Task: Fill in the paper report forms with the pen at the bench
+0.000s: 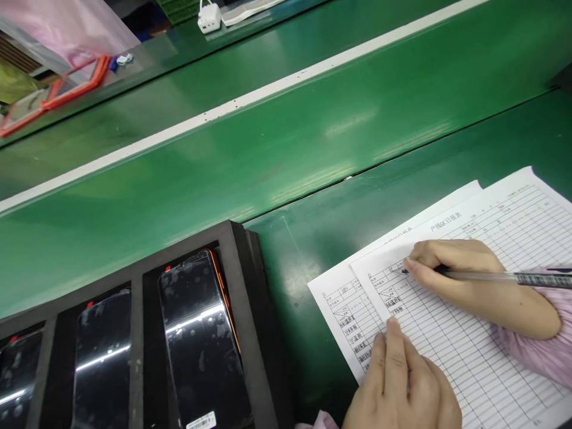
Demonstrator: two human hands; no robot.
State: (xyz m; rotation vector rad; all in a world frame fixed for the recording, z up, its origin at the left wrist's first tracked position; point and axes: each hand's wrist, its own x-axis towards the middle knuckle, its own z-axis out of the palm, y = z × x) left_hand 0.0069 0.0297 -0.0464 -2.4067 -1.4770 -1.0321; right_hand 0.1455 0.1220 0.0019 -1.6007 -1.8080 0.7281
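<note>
My right hand (478, 298) holds a pen (489, 276), its tip touching the upper left part of a printed form (473, 363) ruled into rows and columns. Handwritten marks show in the form's left cells. Lower down, my left hand (404, 381) lies on the form's left edge with its fingers stretched out. A second, similar form (330, 285) is partly covered by the first and shows along its left and top sides.
Left of the forms, a black foam tray (243, 256) holds phones, among them one with an orange edge (201, 339) and another dark phone (102, 363). Beyond runs a green belt surface (286, 143). At the back are a white plug block (209, 19) and orange-red frames (83, 83).
</note>
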